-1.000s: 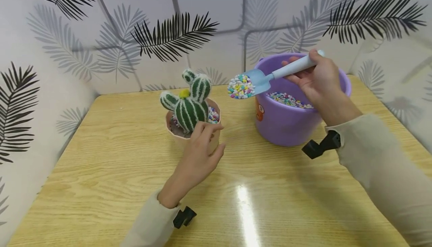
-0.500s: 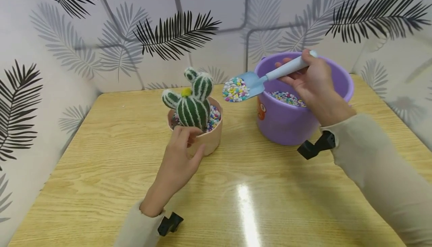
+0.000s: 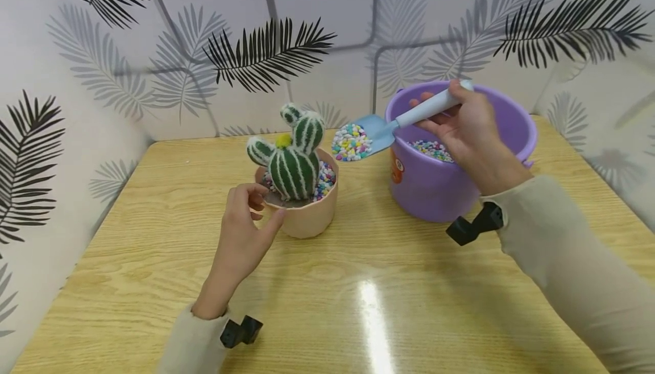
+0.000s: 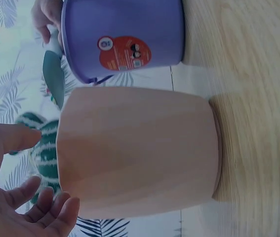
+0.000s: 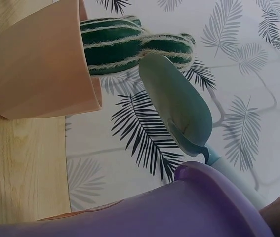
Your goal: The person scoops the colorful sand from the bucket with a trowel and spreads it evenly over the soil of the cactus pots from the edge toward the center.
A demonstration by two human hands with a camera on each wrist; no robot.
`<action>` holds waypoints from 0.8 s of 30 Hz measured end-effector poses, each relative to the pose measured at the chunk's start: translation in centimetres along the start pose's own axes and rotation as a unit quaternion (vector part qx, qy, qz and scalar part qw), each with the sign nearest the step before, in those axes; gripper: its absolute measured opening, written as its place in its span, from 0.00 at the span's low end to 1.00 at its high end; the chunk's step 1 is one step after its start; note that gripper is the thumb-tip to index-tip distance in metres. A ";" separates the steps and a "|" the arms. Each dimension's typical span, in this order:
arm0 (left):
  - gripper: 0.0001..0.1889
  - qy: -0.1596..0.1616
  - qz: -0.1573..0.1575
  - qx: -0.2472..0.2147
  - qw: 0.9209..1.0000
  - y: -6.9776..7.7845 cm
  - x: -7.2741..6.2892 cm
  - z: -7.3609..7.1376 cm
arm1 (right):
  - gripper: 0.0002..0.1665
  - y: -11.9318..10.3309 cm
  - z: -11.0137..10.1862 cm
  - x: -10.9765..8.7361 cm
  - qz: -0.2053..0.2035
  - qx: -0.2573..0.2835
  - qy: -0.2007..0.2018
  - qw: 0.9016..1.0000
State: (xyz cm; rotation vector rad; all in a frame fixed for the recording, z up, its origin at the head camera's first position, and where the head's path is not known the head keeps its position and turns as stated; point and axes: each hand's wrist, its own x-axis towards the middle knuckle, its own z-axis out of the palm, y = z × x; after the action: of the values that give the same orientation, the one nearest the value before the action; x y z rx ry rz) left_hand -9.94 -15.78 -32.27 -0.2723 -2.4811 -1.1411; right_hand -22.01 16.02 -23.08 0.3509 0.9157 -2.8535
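My right hand (image 3: pixel 468 127) grips the pale blue handle of a small shovel (image 3: pixel 381 133), held up in front of the purple bucket's left rim. Colourful pebbles (image 3: pixel 352 142) fill its blade. Beside the front left rim of a peach flowerpot (image 3: pixel 309 219) is my left hand (image 3: pixel 243 229), fingers loosely bent and thumb apart, holding nothing. In the left wrist view its fingertips lie right at the pot's rim. A green and white knitted cactus (image 3: pixel 293 172) with a yellow flower stands in the pot. Pebbles cover the pot's right side; a greyish surface shows at the front left.
The purple bucket (image 3: pixel 435 192), partly filled with similar pebbles (image 3: pixel 432 149), stands right of the pot on the wooden table (image 3: pixel 153 249). Leaf-patterned wall covering (image 3: pixel 327 16) rises behind the table. Both wrists carry black camera mounts (image 3: pixel 240 331).
My left hand has moved left from the pot's front to its left rim. The loaded shovel has shifted slightly left and down in my right hand, nearer the pot.
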 end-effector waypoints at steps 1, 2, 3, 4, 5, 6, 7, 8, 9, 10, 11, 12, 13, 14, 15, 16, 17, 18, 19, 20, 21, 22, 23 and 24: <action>0.23 0.001 -0.008 -0.001 1.000 -0.2 0.1 -0.1 | 0.06 0.1 0.0 0.0 0.000 -0.001 -0.001 1.000; 0.24 0.002 -0.016 -0.003 1.000 -0.4 0.3 -0.3 | 0.07 0.1 0.0 -0.1 0.001 -0.002 -0.001 1.000; 0.25 0.001 -0.025 -0.004 1.000 -0.6 0.5 -0.4 | 0.08 0.1 0.1 -0.1 0.002 -0.002 0.000 1.000; 0.26 -0.001 -0.034 -0.005 0.999 -0.8 0.6 -0.6 | 0.08 0.2 0.1 -0.1 0.003 -0.003 -0.001 1.000; 0.26 -0.004 -0.043 -0.007 0.999 -1.0 0.7 -0.8 | 0.09 0.2 0.1 -0.2 0.003 -0.003 -0.002 1.000; 0.27 -0.007 -0.050 -0.007 0.999 -1.2 0.9 -1.0 | 0.09 0.2 0.2 -0.2 0.004 -0.002 -0.001 1.000; 0.28 -0.012 -0.057 -0.007 0.998 -1.4 1.0 -1.1 | 0.10 0.3 0.2 -0.3 0.006 0.000 -0.001 1.000; 0.30 -0.018 -0.062 -0.009 0.998 -1.7 1.2 -1.3 | 0.10 0.3 0.2 -0.3 0.007 -0.002 0.000 1.000; 0.30 -0.025 -0.066 -0.012 0.997 -2.0 1.3 -1.4 | 0.10 0.3 0.2 -0.3 0.007 -0.004 -0.001 1.000; 0.31 -0.034 -0.067 -0.017 0.997 -2.4 1.5 -1.5 | 0.11 0.4 0.2 -0.4 0.008 -0.005 -0.002 1.000; 0.33 -0.044 -0.067 -0.023 0.997 -2.8 1.7 -1.6 | 0.11 0.4 0.3 -0.4 0.008 -0.007 -0.003 1.000; 0.34 -0.057 -0.067 -0.032 0.996 -3.2 1.9 -1.7 | 0.11 0.5 0.3 -0.5 0.009 -0.010 -0.003 1.000; 0.36 -0.070 -0.065 -0.042 0.995 -3.6 2.2 -1.8 | 0.12 0.5 0.3 -0.5 0.008 -0.013 -0.003 1.000; 0.38 -0.083 -0.062 -0.053 0.993 -4.0 2.4 -1.9 | 0.12 0.6 0.3 -0.5 0.008 -0.017 -0.004 1.000; 0.39 -0.098 -0.060 -0.062 0.991 -4.5 2.7 -1.9 | 0.12 0.6 0.4 -0.5 0.008 -0.019 -0.005 1.000; 0.41 -0.113 -0.058 -0.070 0.990 -4.8 2.9 -1.9 | 0.12 0.7 0.4 -0.6 0.007 -0.021 -0.005 1.000; 0.42 -0.127 -0.056 -0.075 0.987 -5.2 3.2 -2.0 | 0.12 0.7 0.4 -0.6 0.007 -0.023 -0.005 1.000; 0.44 -0.140 -0.054 -0.080 0.985 -5.5 3.4 -2.0 | 0.12 0.8 0.5 -0.6 0.005 -0.025 -0.006 1.000; 0.45 -0.153 -0.052 -0.082 0.984 -5.7 3.7 -2.0 | 0.11 0.8 0.5 -0.6 0.004 -0.026 -0.007 1.000; 0.46 -0.164 -0.051 -0.081 0.982 -6.0 3.9 -2.0 | 0.11 0.9 0.5 -0.7 0.003 -0.026 -0.007 1.000; 0.46 -0.176 -0.051 -0.081 0.980 -6.2 4.1 -1.9 | 0.11 0.9 0.6 -0.7 0.003 -0.028 -0.008 1.000; 0.47 -0.187 -0.050 -0.083 0.978 -6.4 4.3 -1.9 | 0.10 1.0 0.6 -0.7 0.002 -0.030 -0.008 1.000; 0.48 -0.196 -0.049 -0.081 0.976 -6.6 4.5 -1.9 | 0.10 1.0 0.7 -0.7 0.003 -0.031 -0.007 0.999; 0.49 -0.205 -0.046 -0.081 0.974 -6.7 4.6 -1.9 | 0.10 1.0 0.7 -0.7 0.003 -0.033 -0.007 0.999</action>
State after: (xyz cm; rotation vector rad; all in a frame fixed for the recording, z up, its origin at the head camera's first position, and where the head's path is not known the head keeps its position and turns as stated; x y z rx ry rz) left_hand -15.80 -21.55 -33.76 -0.4875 -2.7783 -1.4542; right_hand -21.25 14.80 -22.91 0.3252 1.0012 -2.8095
